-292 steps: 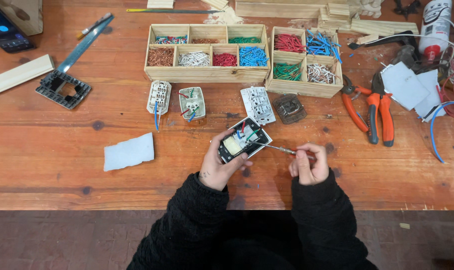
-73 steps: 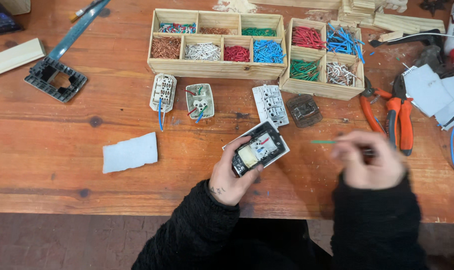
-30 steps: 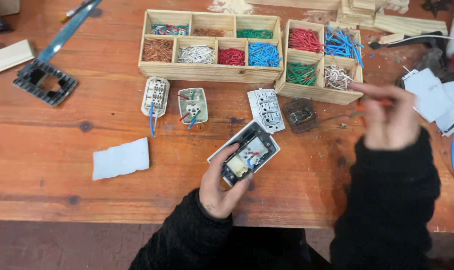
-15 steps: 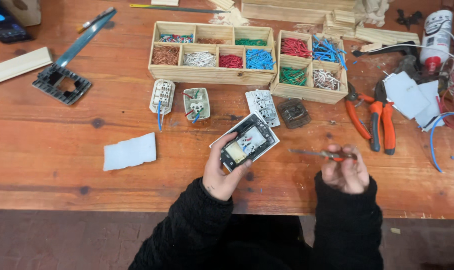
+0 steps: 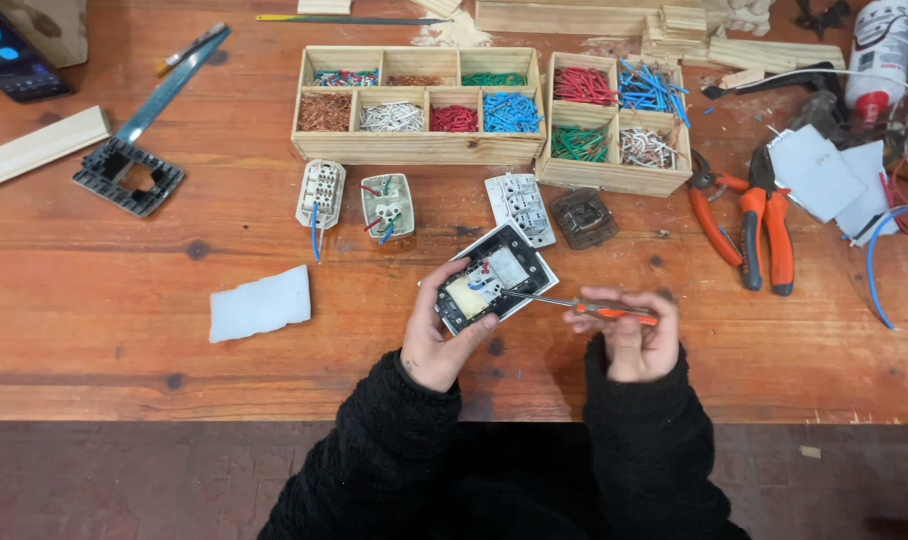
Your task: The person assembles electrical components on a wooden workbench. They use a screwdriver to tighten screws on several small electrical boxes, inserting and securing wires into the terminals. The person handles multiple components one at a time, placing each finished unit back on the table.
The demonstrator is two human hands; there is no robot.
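The right hand (image 5: 626, 338) is closed around the orange handle of a small screwdriver (image 5: 584, 305), its thin shaft pointing left with the tip at the open back of a switch module (image 5: 494, 279). The left hand (image 5: 440, 338) grips that module from below and from its left edge, fingers curled round the black frame, and holds it tilted just above the wooden workbench (image 5: 124, 290).

Just beyond the module, three more switch bodies (image 5: 387, 206) lie in a row, two of them with short wire ends, and a dark clear cover (image 5: 582, 217) sits beside them. Further off stand two wooden compartment boxes (image 5: 419, 105) of sorted wire pieces. Orange-handled pliers (image 5: 744, 220) lie to the right, a white scrap of paper (image 5: 261, 303) to the left, and a black frame (image 5: 128, 176) far left.

The module is propped only by one hand, so a push on the screwdriver could twist it in the grip. The tip could likely skip off a small screw head and jab the left fingers (image 5: 452, 282), or nick the short coloured wires inside.
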